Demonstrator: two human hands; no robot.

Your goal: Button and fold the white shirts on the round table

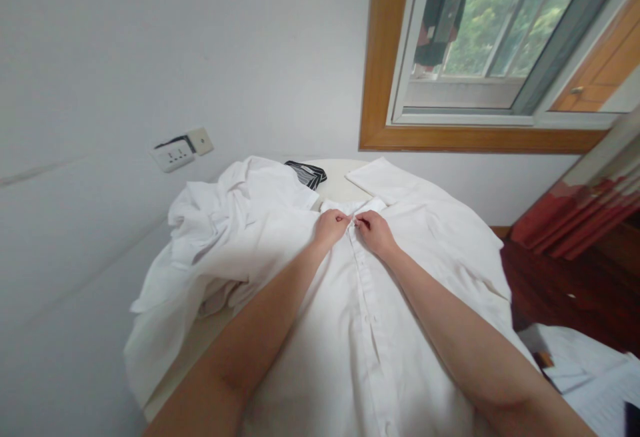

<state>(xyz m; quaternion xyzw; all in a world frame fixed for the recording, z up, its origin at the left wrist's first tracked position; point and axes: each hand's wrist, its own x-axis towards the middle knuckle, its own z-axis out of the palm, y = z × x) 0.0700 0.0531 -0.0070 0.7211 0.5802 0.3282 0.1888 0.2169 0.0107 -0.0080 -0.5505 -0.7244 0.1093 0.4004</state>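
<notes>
A white button-up shirt (320, 350) lies spread on a pale round table (343, 180), its collar toward the wall and its button front running down the middle. Just below the collar, my left hand (332, 226) pinches one side of the shirt front. My right hand (376, 231) pinches the other side close beside it, the fingertips of both nearly meeting. Any button between the fingers is too small to make out. Further down, the front edges gap slightly, and a few buttons show there.
Crumpled white cloth (215, 217) is heaped at the table's left. Behind the collar lies a black-and-white striped item (307, 174). A wall socket (173, 154) is at the left, a wood-framed window (375, 90) at the upper right. Papers (595, 377) lie at the lower right, below a red-and-white curtain (575, 210).
</notes>
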